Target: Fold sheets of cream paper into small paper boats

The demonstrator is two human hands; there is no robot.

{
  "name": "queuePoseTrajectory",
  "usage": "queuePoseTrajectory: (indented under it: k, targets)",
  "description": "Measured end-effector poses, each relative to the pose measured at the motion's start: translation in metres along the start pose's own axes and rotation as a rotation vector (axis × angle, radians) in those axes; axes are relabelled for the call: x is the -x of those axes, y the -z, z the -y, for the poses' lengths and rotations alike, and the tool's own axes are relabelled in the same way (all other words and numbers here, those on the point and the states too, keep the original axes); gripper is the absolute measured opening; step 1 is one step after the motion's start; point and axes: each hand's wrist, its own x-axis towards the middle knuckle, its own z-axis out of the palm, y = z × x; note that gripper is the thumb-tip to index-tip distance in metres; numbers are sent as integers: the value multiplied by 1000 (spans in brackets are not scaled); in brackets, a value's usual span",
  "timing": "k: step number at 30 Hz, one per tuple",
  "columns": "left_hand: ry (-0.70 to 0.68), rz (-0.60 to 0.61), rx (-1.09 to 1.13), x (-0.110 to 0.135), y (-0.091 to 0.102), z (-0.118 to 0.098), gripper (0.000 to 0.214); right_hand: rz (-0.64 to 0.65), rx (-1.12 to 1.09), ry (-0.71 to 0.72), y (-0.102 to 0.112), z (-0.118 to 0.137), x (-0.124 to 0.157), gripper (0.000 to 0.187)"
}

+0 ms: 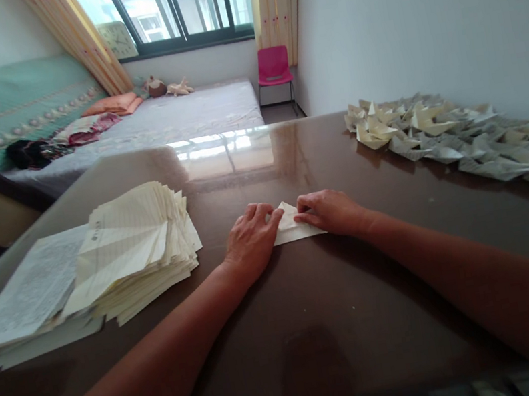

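Head cam: left hand [253,237] and right hand [332,210] each pinch a side of the folded paper [291,231], mid-counter [271,359], fingers narrow. It's peaked with a flat near edge, so partway, I'd guess. Far right: loads of finished-looking paper shapes [427,120]. Left: a thick sheet stack [124,241], apparently not shaped yet.

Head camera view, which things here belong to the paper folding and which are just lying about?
Likely part of the job:
- left hand and right hand, at the folded sheet
- paper stack
- folded paper pieces
- table, as work surface

Apparently just lying about:
- pink chair
- soft toys and orange pillows
- square clock
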Motion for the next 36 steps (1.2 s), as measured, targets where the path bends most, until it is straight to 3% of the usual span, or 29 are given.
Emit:
queuePoseTrajectory:
  k: [3,7,21,28,36]
  targets:
    - [-170,-31,-35,3,2,-3,33,-2,11,7,0,-1,0,29]
    - [-264,71,-20,4,3,-2,34,-6,32,17,-1,-2,-1,27]
    - [-232,113,-152,9,11,-15,32,-18,0,24,-2,-4,-2,26]
    - [-156,135,-180,11,11,-13,32,-13,-11,9,-3,-4,-3,27]
    - [-174,136,-153,10,14,-13,40,-14,0,17,-2,-4,-1,28]
